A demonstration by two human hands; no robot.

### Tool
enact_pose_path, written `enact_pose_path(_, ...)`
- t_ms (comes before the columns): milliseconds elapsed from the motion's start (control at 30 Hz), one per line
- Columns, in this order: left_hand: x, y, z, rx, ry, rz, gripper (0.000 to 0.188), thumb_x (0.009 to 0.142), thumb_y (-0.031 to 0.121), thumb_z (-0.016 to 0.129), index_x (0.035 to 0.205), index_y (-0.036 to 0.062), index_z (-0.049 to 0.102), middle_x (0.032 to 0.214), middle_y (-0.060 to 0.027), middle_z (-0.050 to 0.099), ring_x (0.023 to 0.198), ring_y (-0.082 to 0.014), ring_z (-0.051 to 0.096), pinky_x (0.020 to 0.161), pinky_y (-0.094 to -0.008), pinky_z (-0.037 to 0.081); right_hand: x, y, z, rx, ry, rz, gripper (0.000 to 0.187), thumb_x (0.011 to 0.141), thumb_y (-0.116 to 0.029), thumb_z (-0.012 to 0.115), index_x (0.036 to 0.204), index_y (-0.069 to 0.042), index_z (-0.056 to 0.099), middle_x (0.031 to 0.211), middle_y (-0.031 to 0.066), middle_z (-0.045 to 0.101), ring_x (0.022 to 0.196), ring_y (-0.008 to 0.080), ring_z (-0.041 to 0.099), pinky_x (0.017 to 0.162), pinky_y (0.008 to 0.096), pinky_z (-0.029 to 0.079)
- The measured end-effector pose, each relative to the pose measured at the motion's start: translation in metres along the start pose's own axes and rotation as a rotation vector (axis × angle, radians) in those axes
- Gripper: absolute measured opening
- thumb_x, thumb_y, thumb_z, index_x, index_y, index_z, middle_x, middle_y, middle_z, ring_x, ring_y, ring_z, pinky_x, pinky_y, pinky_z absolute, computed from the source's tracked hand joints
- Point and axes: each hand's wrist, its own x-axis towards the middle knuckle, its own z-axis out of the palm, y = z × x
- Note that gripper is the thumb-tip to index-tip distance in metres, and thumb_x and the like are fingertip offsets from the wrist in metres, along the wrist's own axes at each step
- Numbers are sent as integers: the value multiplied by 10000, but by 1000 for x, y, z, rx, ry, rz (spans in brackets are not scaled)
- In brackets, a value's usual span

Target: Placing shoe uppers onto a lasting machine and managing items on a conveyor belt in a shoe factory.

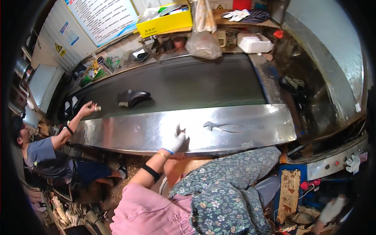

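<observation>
My left hand, in a white glove with a blue cuff, is over the near part of a shiny metal tabletop. Its fingers are partly extended and apart, with nothing visible in them. To its right lie metal pincers, jaws toward the left and handles slightly spread. My right hand, also white-gloved, is far out at the lower right, smeared by motion near the blue-framed stand; its fingers cannot be made out. Beyond the tabletop, a black shoe rests on the dark conveyor belt.
At the left, a co-worker reaches an arm over the belt, near more dark shoes. A yellow box and a white foam box stand on the back shelves. At the right is a control panel with a glove hanging on it.
</observation>
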Motion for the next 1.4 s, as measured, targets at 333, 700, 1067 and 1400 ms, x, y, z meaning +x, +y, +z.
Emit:
enact_pose_path(333,179,-147,-121,244,404,-624,841,726,422,749,1344,-65,452,1338,-307,532,1211,-432,563,1056,-438,445,-150,-370,46,711,-862,-77,381,897,-173,643,1236,-4,612,1190,220,637,1129,332,607,981,389,453)
enact_pose_path(700,212,-180,-117,-582,348,-728,490,686,249,804,1052,-59,695,978,-149,712,879,-242,694,801,-352,543,-71,-396,25,1025,-778,522,328,962,-184,593,1198,40,627,1141,127,662,1052,260,604,958,353,445)
enact_pose_path(1067,10,113,-5,-1140,-642,-99,633,801,296,772,1283,-29,523,1223,-137,631,1055,-233,646,901,-349,530,148,-486,-13,1656,-682,261,428,1023,-259,547,1337,32,552,1219,108,619,1067,189,595,951,305,461)
enact_pose_path(1400,-37,241,72,-427,-920,628,626,758,386,732,1243,61,509,1140,-204,592,1133,-392,563,988,-440,456,17,-450,-43,1221,-578,199,299,957,-120,626,1228,5,652,1042,75,685,916,143,613,809,271,500)
